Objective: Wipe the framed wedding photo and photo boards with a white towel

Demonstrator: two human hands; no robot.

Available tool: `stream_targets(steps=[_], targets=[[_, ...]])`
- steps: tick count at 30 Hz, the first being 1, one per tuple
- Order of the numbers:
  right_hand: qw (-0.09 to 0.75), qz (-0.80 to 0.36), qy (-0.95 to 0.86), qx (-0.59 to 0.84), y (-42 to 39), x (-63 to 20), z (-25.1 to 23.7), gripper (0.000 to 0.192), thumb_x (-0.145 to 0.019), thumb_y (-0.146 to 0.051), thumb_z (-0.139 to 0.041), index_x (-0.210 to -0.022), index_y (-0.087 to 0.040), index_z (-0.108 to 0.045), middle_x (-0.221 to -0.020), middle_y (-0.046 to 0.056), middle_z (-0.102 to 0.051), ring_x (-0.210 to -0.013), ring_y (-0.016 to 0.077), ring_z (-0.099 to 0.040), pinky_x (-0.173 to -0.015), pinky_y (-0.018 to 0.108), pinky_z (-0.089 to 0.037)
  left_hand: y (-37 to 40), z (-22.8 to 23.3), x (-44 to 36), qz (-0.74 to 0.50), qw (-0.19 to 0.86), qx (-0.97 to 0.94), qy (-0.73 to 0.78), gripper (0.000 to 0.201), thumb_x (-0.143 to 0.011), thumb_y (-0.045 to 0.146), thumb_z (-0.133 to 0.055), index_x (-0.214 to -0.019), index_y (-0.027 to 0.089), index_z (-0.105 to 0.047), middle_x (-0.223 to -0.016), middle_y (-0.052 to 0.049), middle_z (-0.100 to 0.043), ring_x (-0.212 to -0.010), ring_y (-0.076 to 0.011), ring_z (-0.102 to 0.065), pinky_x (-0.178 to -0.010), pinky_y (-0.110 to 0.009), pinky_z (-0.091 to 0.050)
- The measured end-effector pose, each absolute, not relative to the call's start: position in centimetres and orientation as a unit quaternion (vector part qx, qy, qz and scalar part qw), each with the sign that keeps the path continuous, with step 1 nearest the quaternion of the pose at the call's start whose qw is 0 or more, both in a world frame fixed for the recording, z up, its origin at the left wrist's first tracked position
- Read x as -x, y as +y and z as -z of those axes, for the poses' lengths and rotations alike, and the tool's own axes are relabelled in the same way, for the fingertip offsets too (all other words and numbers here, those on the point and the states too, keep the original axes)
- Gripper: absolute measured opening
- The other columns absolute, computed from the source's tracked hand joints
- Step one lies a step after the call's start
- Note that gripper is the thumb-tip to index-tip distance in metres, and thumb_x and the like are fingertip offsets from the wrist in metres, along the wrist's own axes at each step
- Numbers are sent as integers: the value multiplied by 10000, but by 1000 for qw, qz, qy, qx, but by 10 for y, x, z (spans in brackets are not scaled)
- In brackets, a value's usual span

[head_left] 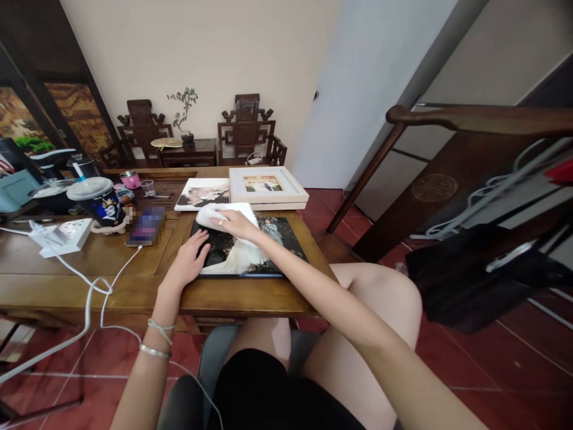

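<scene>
Right hand [233, 224]: fingers are laid flat and close together on top of a white cloth [224, 213], which is pressed down onto the top edge of a dark photo print [250, 254]. The cloth is bunched up under the palm, not pinched, just held down flat.

Left hand [190, 257]: fingers are spread a bit and rested on the print's left edge, thumb toward the picture, so the print is pinned at that side. 2 bracelets [156, 340] are worn on that wrist.

The print is lying flat on the worktop [134, 286], near the front edge, right in front of the person. A couple in wedding clothes is shown on it, partly covered by the cloth and the right forearm.

Just behind the print, 2 more pictures are set: a light wooden frame [267, 185] on the right, and an unframed photo [202, 194] to its left, its corner tucked against the frame.

Further left on the worktop, a phone [145, 227] is laid with a white cable [96, 286] plugged in, the cable trailing off the front edge. Beside it a lidded cup [96, 200] with a straw is stood, and a white power strip [60, 236] is seen further left. A small pink pot [130, 179] and a glass [147, 188] are sat toward the back.

Against the far wall, 2 carved chairs [246, 128] are placed with a small potted plant [185, 116] between them. Red tile floor [492, 370] all round.
</scene>
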State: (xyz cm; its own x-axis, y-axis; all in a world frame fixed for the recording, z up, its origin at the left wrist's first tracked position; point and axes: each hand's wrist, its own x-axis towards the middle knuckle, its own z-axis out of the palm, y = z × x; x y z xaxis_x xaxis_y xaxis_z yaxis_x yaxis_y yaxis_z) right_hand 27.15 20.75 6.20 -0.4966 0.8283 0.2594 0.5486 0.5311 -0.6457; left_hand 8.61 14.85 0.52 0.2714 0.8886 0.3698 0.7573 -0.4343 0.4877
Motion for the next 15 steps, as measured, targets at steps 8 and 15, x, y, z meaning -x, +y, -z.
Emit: stream_targets(steps=[8,15], targets=[[279,-255,-839,392,208,-272,-56,412,-951,-396,-497,-1267,-180,-648,-1381,77,-593,-1289,276,-527,-1093,372,-360,149,-5,-87,-308,101,-790,520,470,-954,370,-379,-1279,116,-603,-1415,-148,-551,-1367,-262,-460,-1174,-451,-328],[306,-256,-786,472,210,-361,-41,413,-925,-445,-500,-1164,-179,-706,-1368,102,-601,-1284,326,-515,-1091,460,-340,150,-2,-85,-311,107,-793,512,471,-962,359,-373,-1293,103,-589,-1425,-152,-540,-1398,-252,-419,-1178,-459,-314]])
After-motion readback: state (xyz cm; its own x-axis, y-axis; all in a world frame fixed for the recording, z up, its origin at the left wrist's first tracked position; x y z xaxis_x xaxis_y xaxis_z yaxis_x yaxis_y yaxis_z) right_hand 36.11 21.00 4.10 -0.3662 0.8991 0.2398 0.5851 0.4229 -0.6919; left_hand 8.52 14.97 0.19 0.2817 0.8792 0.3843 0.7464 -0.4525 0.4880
